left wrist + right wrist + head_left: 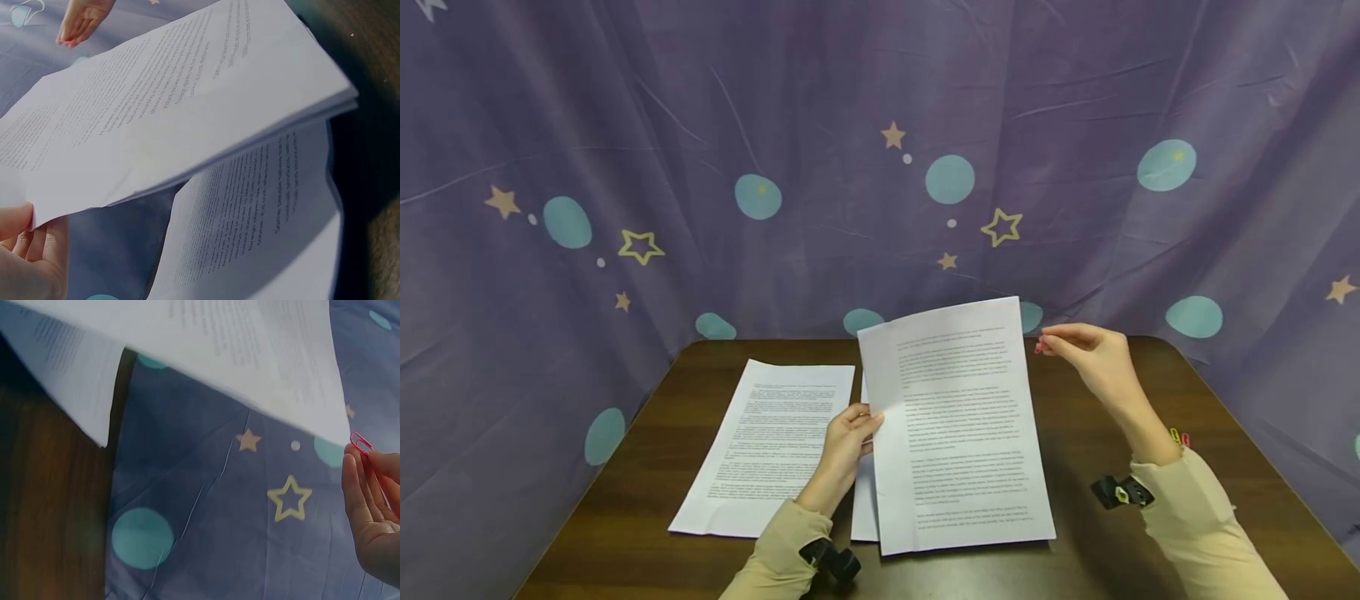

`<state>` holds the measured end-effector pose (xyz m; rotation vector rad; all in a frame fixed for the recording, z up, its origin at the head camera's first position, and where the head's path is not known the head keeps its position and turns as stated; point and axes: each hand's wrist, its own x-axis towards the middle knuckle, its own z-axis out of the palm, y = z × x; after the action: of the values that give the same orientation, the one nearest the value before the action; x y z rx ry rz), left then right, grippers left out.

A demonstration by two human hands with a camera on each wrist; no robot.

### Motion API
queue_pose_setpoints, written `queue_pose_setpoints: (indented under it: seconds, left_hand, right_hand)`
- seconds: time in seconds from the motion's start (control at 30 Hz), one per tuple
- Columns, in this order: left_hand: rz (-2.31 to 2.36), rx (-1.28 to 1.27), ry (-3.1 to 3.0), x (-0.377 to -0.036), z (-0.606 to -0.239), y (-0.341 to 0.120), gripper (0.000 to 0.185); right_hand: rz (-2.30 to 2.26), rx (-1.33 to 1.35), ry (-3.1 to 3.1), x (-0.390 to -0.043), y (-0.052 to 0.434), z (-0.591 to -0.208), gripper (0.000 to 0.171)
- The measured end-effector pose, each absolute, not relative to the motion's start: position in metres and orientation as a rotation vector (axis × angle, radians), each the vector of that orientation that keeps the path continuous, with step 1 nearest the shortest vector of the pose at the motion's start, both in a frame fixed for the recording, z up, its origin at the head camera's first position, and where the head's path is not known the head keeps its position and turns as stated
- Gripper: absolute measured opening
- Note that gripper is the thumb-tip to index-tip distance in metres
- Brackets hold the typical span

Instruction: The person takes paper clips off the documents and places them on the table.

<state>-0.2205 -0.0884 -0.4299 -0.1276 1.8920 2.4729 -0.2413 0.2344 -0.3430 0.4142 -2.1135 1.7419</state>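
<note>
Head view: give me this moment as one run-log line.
left hand: holds raised stack of white printed sheets | right hand: pinches pink paper clip beside stack's top corner | second white printed stack: flat on brown wooden table

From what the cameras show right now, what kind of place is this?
Probably a makeshift desk set up for paperwork, not a real office. A dark wooden table holds printed sheets, the left hand holds up a stack of pages, the right hand pinches a pink paper clip, and a purple star-patterned curtain hangs behind.
</note>
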Motion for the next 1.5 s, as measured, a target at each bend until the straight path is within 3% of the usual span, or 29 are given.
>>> queue_pose_setpoints:
  seconds: [0.47,1.5]
  left_hand:
    - [2.467,-0.144,1.869,-0.222,-0.431,-0.089,0.007]
    - [2.485,-0.141,1.880,-0.219,-0.431,-0.087,0.013]
  right_hand:
    - [1.770,0.354,-2.079,-0.223,0.268,-0.355,0.011]
    - [1.572,0.131,-2.400,-0.204,0.371,-0.417,0.014]
